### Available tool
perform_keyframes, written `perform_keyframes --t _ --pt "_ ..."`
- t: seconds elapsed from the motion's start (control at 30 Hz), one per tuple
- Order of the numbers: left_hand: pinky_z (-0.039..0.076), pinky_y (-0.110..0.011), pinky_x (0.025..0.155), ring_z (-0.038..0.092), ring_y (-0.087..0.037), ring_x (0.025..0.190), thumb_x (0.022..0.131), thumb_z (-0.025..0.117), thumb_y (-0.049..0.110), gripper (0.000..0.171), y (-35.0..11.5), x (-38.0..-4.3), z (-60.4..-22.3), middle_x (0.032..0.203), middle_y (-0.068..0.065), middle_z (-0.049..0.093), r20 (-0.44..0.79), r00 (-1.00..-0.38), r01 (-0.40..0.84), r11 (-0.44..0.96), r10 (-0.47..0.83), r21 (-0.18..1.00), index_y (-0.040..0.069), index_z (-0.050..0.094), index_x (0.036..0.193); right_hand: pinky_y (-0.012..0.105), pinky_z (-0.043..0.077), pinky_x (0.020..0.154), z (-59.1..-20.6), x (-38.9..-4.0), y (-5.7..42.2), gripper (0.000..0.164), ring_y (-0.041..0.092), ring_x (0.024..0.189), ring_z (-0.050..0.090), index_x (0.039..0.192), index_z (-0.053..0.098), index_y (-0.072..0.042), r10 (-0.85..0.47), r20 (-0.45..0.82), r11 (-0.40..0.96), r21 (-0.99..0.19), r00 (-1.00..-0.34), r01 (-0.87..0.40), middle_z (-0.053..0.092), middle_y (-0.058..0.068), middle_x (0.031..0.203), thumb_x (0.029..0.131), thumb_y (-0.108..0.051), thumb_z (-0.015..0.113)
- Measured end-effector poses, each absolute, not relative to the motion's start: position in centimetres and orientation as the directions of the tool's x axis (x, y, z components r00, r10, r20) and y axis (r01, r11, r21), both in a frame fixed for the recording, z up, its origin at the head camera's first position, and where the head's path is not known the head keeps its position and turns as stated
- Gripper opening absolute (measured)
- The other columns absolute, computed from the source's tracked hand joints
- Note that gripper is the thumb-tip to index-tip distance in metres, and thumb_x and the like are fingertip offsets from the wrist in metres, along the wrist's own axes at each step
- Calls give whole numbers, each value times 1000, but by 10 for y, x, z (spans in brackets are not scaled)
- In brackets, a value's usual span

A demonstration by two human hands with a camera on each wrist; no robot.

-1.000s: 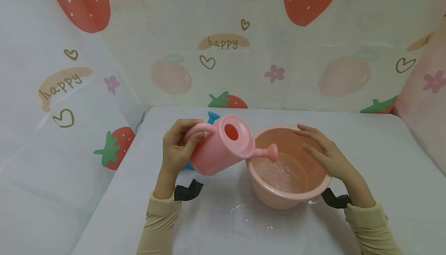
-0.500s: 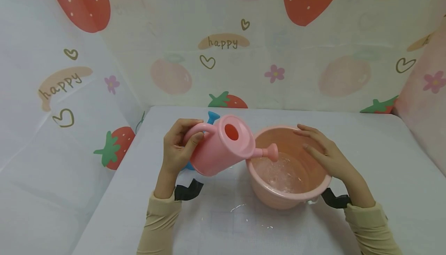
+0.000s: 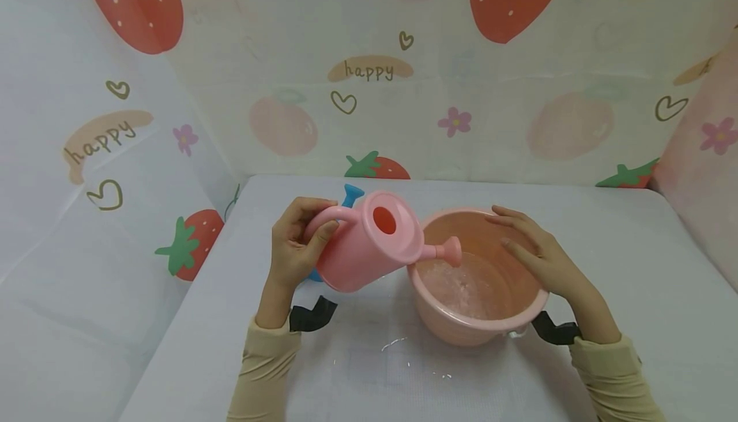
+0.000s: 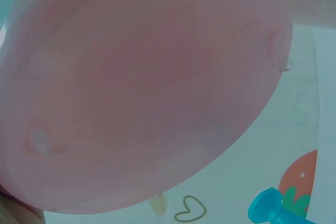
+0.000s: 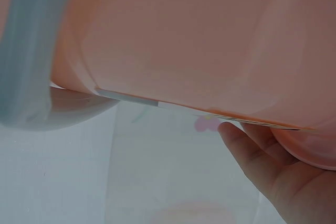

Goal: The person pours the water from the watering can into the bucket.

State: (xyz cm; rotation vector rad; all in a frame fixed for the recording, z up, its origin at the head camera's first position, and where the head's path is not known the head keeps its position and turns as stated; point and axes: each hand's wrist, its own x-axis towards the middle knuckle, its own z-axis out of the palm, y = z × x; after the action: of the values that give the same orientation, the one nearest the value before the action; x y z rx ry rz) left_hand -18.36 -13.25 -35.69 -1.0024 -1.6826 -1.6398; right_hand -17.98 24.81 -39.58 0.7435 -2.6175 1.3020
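Note:
My left hand (image 3: 293, 249) grips the handle of a pink toy watering can (image 3: 363, 249), holding it tilted to the right. The can's spout head (image 3: 451, 251) is over a pale pink bucket (image 3: 455, 331), which has rippling shallow water (image 3: 464, 291) in it. In the left wrist view the can's underside (image 4: 157, 82) fills most of the picture. My right hand (image 3: 536, 252) holds the bucket's right rim, thumb inside and fingers along the outside. In the right wrist view, fingers (image 5: 239, 142) lie by the bucket's outer wall (image 5: 189, 40).
Behind the pink can, mostly hidden, stands a blue thing with a flared spout head (image 3: 353, 194), also in the left wrist view as a blue spout (image 4: 268, 207). Water drops (image 3: 394, 345) dot the white table (image 3: 369, 390). Printed sheets (image 3: 461, 76) wall the back and sides.
The water in the bucket looks less churned and bubbly. The watering can has shifted very slightly to the right; the right hand and bucket stay put.

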Motion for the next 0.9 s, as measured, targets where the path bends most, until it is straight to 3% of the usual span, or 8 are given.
perform_keyframes --t 0.2,0.43,0.5,0.63,0.7,0.9 --pt "53 -24 74 62 -13 86 87 65 26 42 -132 -184 -356 98 3 66 830 -546 831 -48 118 554 -12 54 101 53 28 103 -397 -180 249 41 13 137 26 134 48 -20 -372 321 516 -708 -871 -482 34 0 147 94 -10 52" --pt "53 -24 74 63 -14 86 87 66 25 40 -131 -185 -357 97 2 66 828 -549 830 -42 109 556 -12 55 101 61 27 101 -398 -181 248 41 13 137 26 133 49 -20 -373 329 503 -715 -868 -487 35 2 146 94 -9 52" --pt "53 -24 74 63 -14 86 87 66 24 40 -131 -185 -358 98 2 66 827 -552 829 -37 105 558 -12 55 101 53 28 104 -398 -181 248 41 13 137 26 133 49 -20 -372 328 511 -709 -869 -486 35 1 146 94 -9 52" --pt "53 -24 75 63 -14 86 86 66 24 40 -131 -185 -359 98 2 66 826 -554 829 -29 101 559 -12 56 101 25 28 104 -398 -180 248 41 12 137 27 134 48 -21 -372 329 526 -696 -868 -490 35 -1 146 94 -9 52" --pt "53 -24 75 63 -14 86 86 66 24 39 -131 -186 -359 97 2 66 828 -552 830 -28 99 557 -12 56 101 20 27 103 -398 -180 248 42 12 137 27 134 48 -21 -372 328 529 -694 -868 -489 35 -2 146 94 -10 53" --pt "53 -24 74 63 -13 85 86 66 22 38 -131 -185 -357 96 3 67 829 -551 830 -40 98 557 -12 56 100 57 28 102 -396 -180 247 42 17 137 27 133 49 -21 -370 325 510 -712 -871 -482 35 0 146 93 -9 53"
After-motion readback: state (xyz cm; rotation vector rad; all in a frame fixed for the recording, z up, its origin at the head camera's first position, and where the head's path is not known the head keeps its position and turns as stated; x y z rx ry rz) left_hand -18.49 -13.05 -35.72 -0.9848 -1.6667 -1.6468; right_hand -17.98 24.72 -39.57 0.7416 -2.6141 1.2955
